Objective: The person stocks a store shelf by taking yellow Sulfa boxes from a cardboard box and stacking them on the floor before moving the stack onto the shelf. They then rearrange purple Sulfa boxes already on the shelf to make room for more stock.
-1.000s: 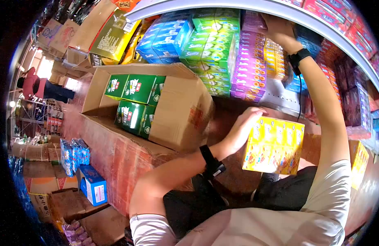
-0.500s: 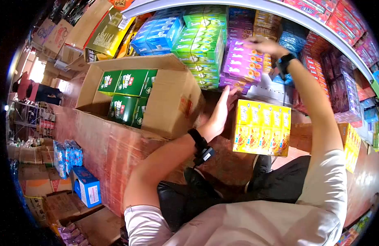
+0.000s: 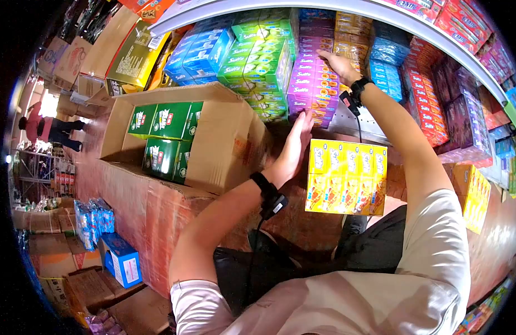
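Note:
Purple packs of small boxes (image 3: 314, 84) stand stacked on the lower shelf, now in a fairly even column. My right hand (image 3: 342, 67) rests at the upper right side of this stack, fingers stretched out and apart. At its front lower end, my left hand (image 3: 293, 146) is held flat with fingers extended, the fingertips at the bottom packs. A yellow multipack of boxes (image 3: 347, 177) lies just right of my left hand, above my legs. Green packs (image 3: 255, 75) are stacked directly left of the purple ones.
An open carton (image 3: 230, 137) with green boxes (image 3: 167, 120) stands on the left. Blue packs (image 3: 199, 53) and red packs (image 3: 425, 106) fill nearby shelf space. The white shelf edge (image 3: 347, 8) runs overhead. Another person (image 3: 48, 128) is far left.
The upper purple pack, skewed before, now lines up with the packs beneath it. My right hand has shifted slightly along its side; the left stays flat near the bottom. The view has turned a little.

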Demonstrator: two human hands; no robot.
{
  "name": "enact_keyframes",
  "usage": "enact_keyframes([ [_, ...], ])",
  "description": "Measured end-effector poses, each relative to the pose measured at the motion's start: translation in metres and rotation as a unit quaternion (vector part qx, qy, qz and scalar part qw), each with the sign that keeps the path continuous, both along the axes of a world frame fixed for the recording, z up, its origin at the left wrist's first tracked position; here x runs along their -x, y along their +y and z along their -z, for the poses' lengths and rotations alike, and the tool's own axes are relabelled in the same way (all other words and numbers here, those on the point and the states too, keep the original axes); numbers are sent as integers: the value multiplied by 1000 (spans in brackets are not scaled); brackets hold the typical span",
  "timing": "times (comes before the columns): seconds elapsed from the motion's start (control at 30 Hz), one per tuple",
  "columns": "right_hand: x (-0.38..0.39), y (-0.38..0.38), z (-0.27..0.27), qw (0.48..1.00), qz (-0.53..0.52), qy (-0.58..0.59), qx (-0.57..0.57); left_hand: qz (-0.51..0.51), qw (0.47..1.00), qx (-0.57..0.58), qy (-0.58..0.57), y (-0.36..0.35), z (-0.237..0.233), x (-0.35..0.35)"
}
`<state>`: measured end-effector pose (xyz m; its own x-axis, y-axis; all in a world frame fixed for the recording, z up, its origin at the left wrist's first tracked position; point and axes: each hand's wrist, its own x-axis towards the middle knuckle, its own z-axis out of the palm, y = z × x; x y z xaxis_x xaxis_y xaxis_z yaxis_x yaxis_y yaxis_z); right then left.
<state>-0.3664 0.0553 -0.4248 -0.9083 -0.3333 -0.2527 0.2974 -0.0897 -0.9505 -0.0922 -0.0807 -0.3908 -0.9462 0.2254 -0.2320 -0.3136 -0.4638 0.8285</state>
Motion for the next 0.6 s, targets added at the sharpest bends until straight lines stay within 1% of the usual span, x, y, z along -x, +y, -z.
enact_keyframes([
  [0.1, 12, 1, 14, 996, 21, 34, -74, -7, 1000, 5, -7, 0, 0, 0],
  [0.2, 25, 1, 26, 959, 87, 81, -259, -3, 1000, 13, 1, -4, -9, 2],
  [0.23, 27, 4, 32, 960, 77, 77, -259, -2, 1000, 14, -5, -6, -5, 3],
  [0.3, 22, 8, 25, 961, 58, 70, -261, 1, 1000, 17, -14, -9, 2, 7],
  [0.43, 16, 5, 18, 960, 102, 68, -253, 11, 1000, 12, -21, -8, 8, 8],
  [0.47, 7, 3, 8, 945, 111, 87, -294, 6, 1000, 8, -27, -7, 7, 7],
  [0.57, -5, 6, -8, 931, 78, 101, -341, 3, 999, -20, -29, -8, 3, 8],
  [0.6, -1, 6, -2, 931, 82, 101, -342, 0, 999, -20, -36, -8, -3, 7],
])
